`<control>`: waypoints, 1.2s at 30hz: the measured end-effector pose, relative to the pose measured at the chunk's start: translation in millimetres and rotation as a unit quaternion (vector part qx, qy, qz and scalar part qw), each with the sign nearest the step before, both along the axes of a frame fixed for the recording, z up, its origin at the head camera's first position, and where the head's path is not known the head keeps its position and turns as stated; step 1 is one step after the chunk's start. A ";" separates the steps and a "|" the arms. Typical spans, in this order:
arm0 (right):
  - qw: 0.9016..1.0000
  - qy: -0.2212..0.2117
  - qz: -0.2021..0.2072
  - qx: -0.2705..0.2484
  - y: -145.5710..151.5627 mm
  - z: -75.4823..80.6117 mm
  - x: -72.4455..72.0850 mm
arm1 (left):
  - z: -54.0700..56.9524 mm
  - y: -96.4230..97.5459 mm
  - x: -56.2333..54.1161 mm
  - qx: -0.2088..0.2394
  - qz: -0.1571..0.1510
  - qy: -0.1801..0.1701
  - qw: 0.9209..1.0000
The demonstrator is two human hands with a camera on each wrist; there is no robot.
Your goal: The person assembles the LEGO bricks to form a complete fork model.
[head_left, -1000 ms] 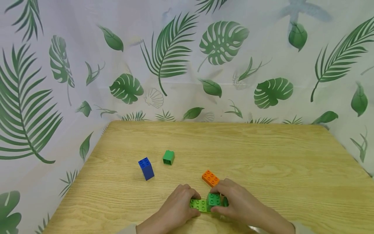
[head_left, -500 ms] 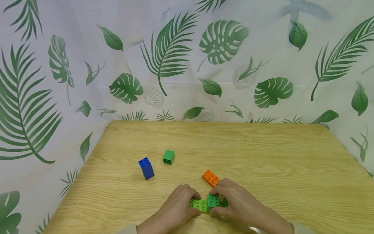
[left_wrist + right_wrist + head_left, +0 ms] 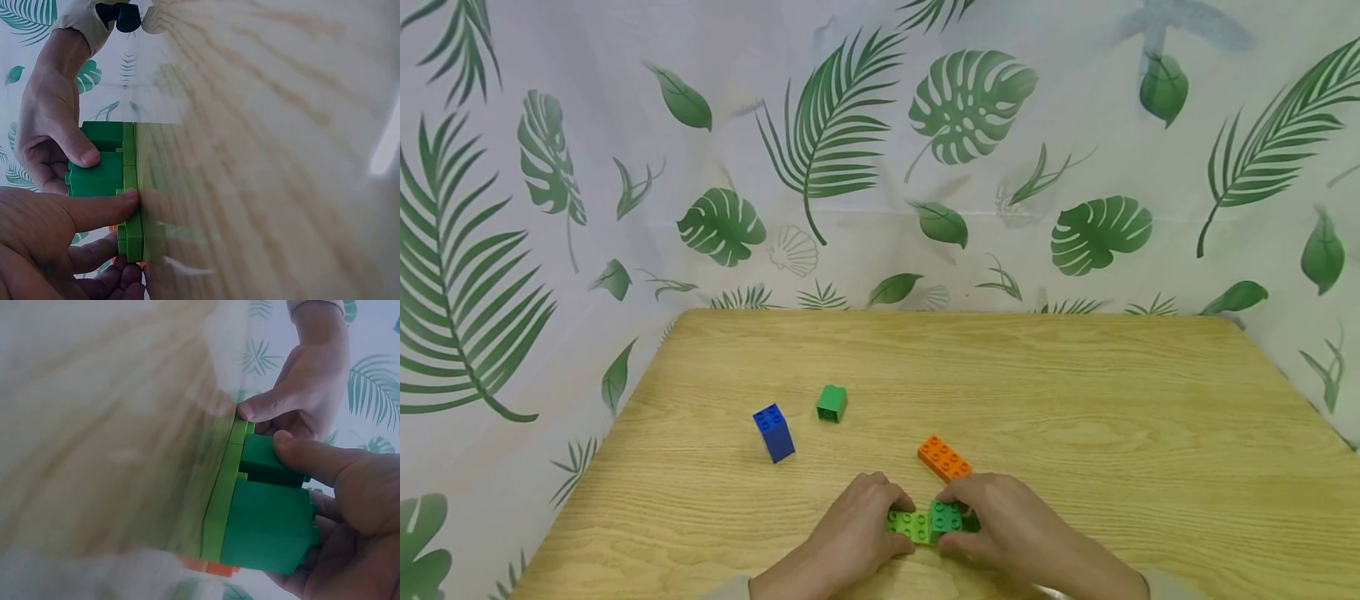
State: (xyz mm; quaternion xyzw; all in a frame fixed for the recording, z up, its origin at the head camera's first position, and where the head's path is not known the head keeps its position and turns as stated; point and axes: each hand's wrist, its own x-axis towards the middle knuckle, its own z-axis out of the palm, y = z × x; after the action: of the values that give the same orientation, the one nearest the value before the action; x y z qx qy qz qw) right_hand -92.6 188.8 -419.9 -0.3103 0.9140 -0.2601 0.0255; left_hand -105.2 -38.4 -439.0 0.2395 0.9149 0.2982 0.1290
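My left hand (image 3: pixel 868 521) pinches the light green brick (image 3: pixel 910 525) at its left end, thumb on the near side and fingers on the far side. My right hand (image 3: pixel 1011 525) grips a green brick (image 3: pixel 946 517) that sits over the light green base, its thumb pressed on the near face in the right wrist view. A second green brick (image 3: pixel 265 525) stands on the right end of the base, a narrow gap between the two. From the head, my right hand mostly hides it. In the left wrist view a seam divides the light green base (image 3: pixel 129 165), which lies along the table.
Just beyond my right fingers lies an orange brick (image 3: pixel 943 458) with studs up. Farther left stand a tall blue brick (image 3: pixel 774 433) and a green brick (image 3: pixel 832 403) tipped on its side. The wooden table (image 3: pixel 1075 392) ends at a leaf-patterned curtain (image 3: pixel 865 150).
My right hand has shifted slightly toward me, uncovering more of the orange brick. The gripped green brick has moved a little left and nearer. My left hand has stayed in place.
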 end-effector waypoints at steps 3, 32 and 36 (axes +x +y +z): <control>1.000 -0.002 0.001 0.006 -1.3 0.9 0.1 | 0.7 0.3 0.4 -0.001 0.003 -0.001 1.000; 1.000 0.011 -0.005 0.024 -0.4 -3.4 -4.2 | -0.9 1.5 0.5 0.009 0.003 0.010 1.000; 1.000 -0.028 -0.013 0.003 -1.8 -4.8 -4.4 | -0.5 0.5 0.7 0.007 0.001 0.010 1.000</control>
State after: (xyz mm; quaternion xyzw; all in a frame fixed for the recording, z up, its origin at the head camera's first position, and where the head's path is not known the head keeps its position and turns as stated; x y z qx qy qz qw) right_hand -97.1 187.0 -424.7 -0.2913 0.9176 -0.2660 0.0491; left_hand -104.5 -37.9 -439.5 0.2425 0.9141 0.3028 0.1178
